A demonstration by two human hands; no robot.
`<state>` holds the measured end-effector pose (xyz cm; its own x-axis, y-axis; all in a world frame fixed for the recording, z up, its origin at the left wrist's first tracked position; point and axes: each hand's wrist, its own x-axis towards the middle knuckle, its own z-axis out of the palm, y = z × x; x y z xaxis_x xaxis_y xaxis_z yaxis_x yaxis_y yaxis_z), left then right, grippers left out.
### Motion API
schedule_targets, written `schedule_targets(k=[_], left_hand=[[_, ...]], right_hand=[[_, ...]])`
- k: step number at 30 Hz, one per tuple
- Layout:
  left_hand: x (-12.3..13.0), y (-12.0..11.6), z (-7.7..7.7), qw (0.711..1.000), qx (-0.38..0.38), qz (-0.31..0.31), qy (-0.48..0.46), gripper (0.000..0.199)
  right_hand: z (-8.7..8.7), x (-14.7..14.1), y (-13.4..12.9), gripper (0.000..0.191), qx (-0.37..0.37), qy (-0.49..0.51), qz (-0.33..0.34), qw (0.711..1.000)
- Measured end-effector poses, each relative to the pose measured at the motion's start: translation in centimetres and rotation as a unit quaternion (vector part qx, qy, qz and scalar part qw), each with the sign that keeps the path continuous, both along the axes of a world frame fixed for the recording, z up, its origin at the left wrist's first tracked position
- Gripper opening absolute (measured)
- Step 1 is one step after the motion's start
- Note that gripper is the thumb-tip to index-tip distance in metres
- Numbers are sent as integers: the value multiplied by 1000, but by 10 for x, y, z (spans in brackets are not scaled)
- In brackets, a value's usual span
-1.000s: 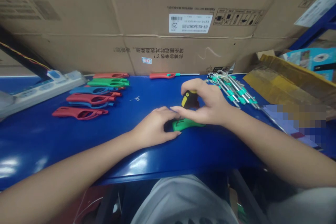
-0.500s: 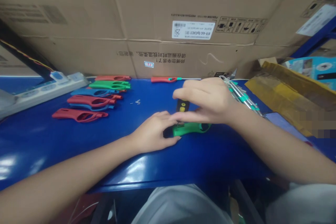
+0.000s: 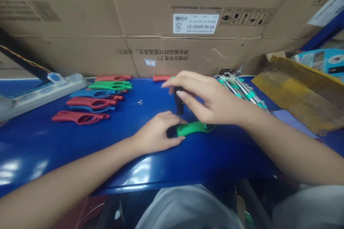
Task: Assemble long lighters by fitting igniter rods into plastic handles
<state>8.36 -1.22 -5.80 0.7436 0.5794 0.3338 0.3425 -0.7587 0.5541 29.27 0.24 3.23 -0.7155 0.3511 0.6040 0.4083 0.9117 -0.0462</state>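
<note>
A green lighter casing (image 3: 194, 128) lies flat on the blue table, and my left hand (image 3: 158, 132) grips its left end between thumb and fingers. My right hand (image 3: 206, 96) is closed round the dark handle of a screwdriver (image 3: 179, 103). The screwdriver stands nearly upright, its thin shank reaching down to the left end of the casing. Whether the tip sits on a screw is too small to tell. Left of my hands, several small screws (image 3: 139, 102) lie loose on the table.
Red, green and blue lighter casings (image 3: 80, 117) lie at the left, beside a white power strip (image 3: 48, 91). At the right are metal lighter rods with green parts (image 3: 245, 91), a phone (image 3: 292, 122) and a yellow-taped package (image 3: 290, 93). A large cardboard box (image 3: 150, 14) stands behind.
My right hand has turned and shifted its fingers round the screwdriver handle, and the shank now shows more clearly. The left hand and green casing stay in place. The view has tilted slightly.
</note>
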Motion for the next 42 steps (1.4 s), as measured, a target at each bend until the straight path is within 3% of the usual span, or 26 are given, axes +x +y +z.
schedule_targets(k=[5, 10, 15, 19, 21, 25, 30, 35, 40, 42], left_hand=[[1, 2, -3, 999, -14, 14, -38, 26], [1, 2, -2, 999, -12, 28, -29, 28], [1, 2, 0, 999, -4, 25, -29, 30], [0, 3, -2, 999, 12, 22, -20, 26], [0, 4, -4, 999, 23, 25, -17, 26], [-1, 5, -5, 999, 27, 31, -8, 26], [-1, 4, -2, 999, 18, 25, -10, 28], [-1, 4, -2, 999, 23, 22, -22, 25], [-1, 5, 0, 1000, 16, 14, -8, 25], [-1, 5, 0, 1000, 17, 14, -15, 26]], right_hand=[[-1, 1, -1, 36, 66, -22, -43, 997], [3, 1, -2, 41, -7, -27, -19, 999], [3, 3, -1, 40, 32, -23, -56, 998], [4, 1, -4, 43, 6, -23, -10, 1000], [3, 3, -5, 40, 38, -19, 3, 999], [-2, 5, -4, 39, 122, -3, -31, 992], [-4, 2, -1, 44, -4, -7, 7, 1000], [-10, 3, 2, 38, 109, 19, -44, 993], [-9, 2, 4, 42, -4, 12, -7, 1000], [-8, 2, 4, 44, 10, 12, -28, 999]])
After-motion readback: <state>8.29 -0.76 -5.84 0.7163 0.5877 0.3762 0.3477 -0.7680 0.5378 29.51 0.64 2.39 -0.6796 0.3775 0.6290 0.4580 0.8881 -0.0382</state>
